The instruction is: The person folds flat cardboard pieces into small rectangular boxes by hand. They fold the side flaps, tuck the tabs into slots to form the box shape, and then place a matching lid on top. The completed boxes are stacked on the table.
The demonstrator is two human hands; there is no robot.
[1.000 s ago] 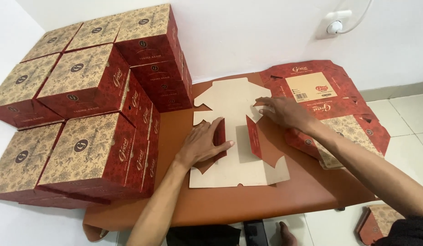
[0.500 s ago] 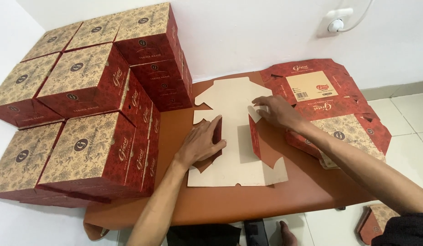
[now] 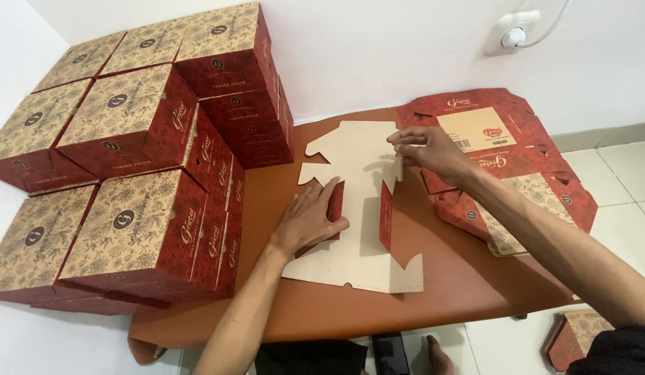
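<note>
Now, line by line:
Surface: brown table (image 3: 322, 305), running from the near edge to the white wall.
Flat box blank (image 3: 360, 208): lies plain side up at mid-table, two red side flaps standing up.
Left hand (image 3: 308, 219): spread open, palm pressing the blank beside the left red flap.
Right hand (image 3: 433, 149): fingers pinching the blank's far right edge.
Left side: stack of finished red boxes (image 3: 138, 160).
Right side: pile of unfolded blanks (image 3: 503, 160), overhanging the table.
</note>
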